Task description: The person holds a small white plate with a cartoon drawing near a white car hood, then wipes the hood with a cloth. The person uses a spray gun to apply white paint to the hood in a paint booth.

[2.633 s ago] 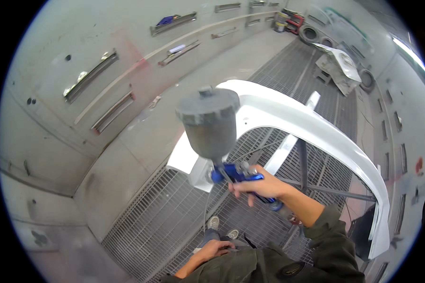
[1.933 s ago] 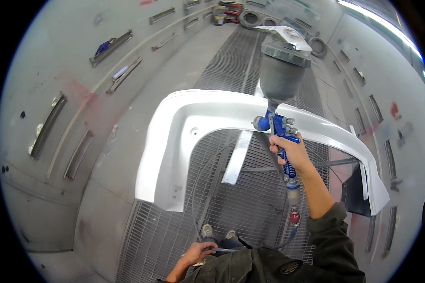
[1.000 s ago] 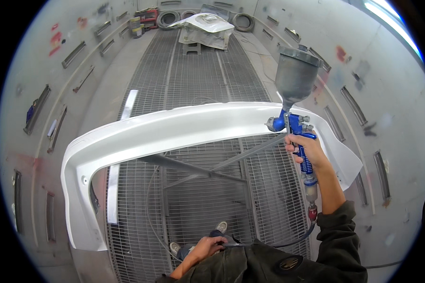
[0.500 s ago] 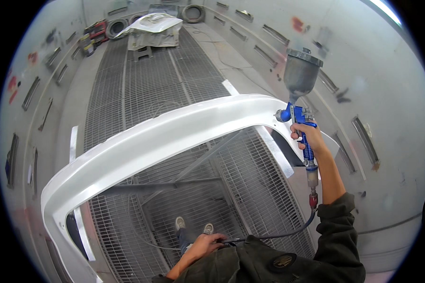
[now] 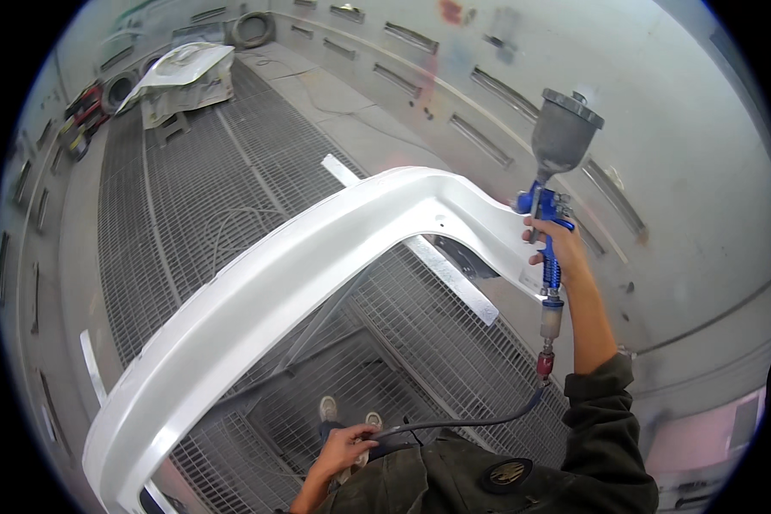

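Note:
A blue spray gun stands upright in my right hand, whose fingers wrap round its grip and trigger area. On top of the gun sits a grey paint cup. Its nozzle faces left, close over the right end of a long white curved bumper. From the red coupling under the grip, a dark air hose curves down and left. My left hand is closed on that hose near my waist. The bumper arches across in front of me, its surface pale and glossy.
Metal strips lie under the bumper as supports. The floor is steel grating. At the far left a sheet-covered stand holds a white panel, with tyres behind it. A slotted grey wall rises on the right.
My view has turned right, so the bumper and far stand sit further left. The spray gun is now over the bumper's right end. Both hands keep their holds.

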`<action>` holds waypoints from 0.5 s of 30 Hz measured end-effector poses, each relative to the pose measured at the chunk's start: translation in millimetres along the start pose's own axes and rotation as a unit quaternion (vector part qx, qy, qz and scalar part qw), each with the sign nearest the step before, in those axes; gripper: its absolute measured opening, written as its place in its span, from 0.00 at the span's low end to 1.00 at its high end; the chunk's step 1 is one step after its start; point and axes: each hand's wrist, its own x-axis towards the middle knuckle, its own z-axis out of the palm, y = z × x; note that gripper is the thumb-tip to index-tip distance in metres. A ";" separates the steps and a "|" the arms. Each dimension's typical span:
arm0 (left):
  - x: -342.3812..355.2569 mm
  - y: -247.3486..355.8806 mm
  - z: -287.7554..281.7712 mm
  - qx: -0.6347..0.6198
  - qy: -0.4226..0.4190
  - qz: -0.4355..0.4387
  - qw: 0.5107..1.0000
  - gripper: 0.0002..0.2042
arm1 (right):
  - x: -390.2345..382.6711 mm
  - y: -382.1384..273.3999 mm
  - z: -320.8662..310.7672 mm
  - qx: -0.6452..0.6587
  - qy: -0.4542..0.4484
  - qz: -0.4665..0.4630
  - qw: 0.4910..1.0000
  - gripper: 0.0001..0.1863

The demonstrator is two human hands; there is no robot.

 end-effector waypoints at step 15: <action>36.6 8.8 -54.6 0.056 -0.103 -0.012 0.993 0.12 | -44.8 11.5 -19.9 -0.004 0.162 0.044 0.986 0.05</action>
